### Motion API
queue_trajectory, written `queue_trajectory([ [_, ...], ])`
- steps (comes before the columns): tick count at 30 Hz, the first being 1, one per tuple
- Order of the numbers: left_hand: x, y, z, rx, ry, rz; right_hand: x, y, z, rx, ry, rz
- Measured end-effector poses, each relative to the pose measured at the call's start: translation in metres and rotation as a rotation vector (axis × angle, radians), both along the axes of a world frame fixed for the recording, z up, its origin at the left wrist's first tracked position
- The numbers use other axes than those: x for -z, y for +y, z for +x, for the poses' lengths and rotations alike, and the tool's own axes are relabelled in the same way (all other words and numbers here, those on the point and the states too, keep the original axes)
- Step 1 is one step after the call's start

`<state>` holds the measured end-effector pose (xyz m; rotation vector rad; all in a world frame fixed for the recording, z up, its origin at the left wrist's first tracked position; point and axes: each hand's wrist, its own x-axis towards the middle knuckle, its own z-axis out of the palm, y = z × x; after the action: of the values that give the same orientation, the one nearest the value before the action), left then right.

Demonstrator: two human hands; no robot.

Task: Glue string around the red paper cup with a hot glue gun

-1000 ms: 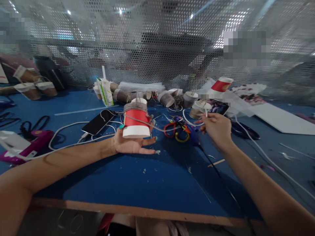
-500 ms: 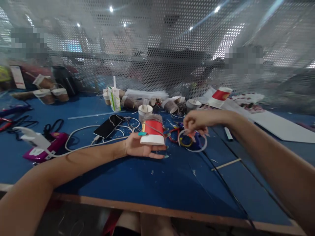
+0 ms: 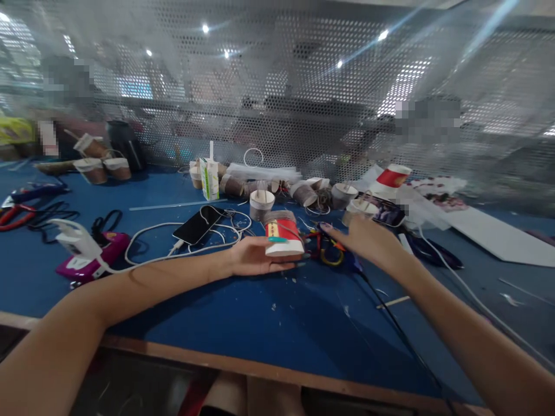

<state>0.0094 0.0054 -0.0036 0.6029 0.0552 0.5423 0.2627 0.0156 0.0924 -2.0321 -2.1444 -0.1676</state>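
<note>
Since a second ago my right hand (image 3: 368, 240) swung back beside the red cup (image 3: 284, 234), fingers spread, left hand (image 3: 254, 257) gripping it mid-wrap; next, re-pinch twine

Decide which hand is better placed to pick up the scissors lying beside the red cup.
Right. The right hand hovers open just beside the scissors, while the left hand is full, gripping the red cup.
</note>
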Motion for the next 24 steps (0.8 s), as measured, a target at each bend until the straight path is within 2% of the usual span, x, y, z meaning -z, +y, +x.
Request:
queue_trajectory([
  [2, 0.002, 0.003, 0.002, -0.086, 0.023, -0.051, 0.013, -0.011, 0.002, 0.112, -0.139, -0.143],
  [5, 0.003, 0.005, 0.004, -0.186, 0.075, -0.112, 0.024, -0.019, -0.003, 0.229, -0.157, -0.089],
  [7, 0.002, 0.004, 0.004, -0.201, 0.095, -0.134, 0.028, -0.021, -0.004, 0.299, -0.111, -0.052],
  [10, 0.0, 0.002, 0.004, -0.205, 0.113, -0.152, 0.029, -0.021, -0.002, 0.362, -0.036, -0.079],
  [19, 0.0, 0.0, 0.002, -0.2, 0.134, -0.14, 0.03, -0.011, 0.023, 0.256, 0.195, -0.227],
  [24, 0.0, -0.001, 0.001, -0.191, 0.128, -0.146, 0.022, -0.007, 0.034, 0.221, 0.309, -0.194],
])
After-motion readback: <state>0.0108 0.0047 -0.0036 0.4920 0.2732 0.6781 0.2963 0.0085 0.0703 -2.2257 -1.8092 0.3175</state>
